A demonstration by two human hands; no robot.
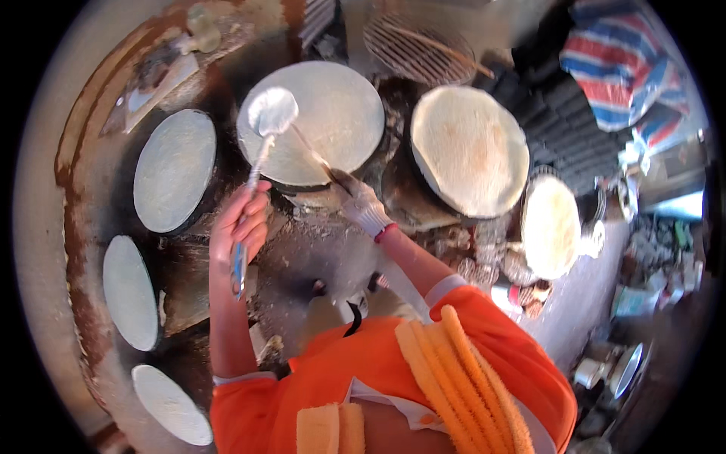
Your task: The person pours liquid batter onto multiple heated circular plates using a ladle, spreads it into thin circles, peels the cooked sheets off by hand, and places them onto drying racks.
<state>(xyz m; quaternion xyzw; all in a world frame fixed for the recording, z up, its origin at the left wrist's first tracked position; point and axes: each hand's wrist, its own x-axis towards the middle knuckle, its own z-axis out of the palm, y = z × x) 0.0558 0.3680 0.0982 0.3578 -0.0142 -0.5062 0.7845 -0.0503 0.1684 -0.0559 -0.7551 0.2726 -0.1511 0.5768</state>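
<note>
A ladle (261,144) is gripped in the left hand (242,223), a thin stick (310,155) in the gloved right hand (361,206), over a far griddle (333,121); batter could be torn by uneven spreading.

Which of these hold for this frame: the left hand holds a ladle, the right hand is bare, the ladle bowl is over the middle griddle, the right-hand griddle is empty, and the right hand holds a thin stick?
1. The left hand holds a ladle. True.
2. The right hand is bare. False: it wears a light glove.
3. The ladle bowl is over the middle griddle. True.
4. The right-hand griddle is empty. False: a pale, browned flatbread covers it.
5. The right hand holds a thin stick. True: the stick reaches across the middle griddle.
</note>
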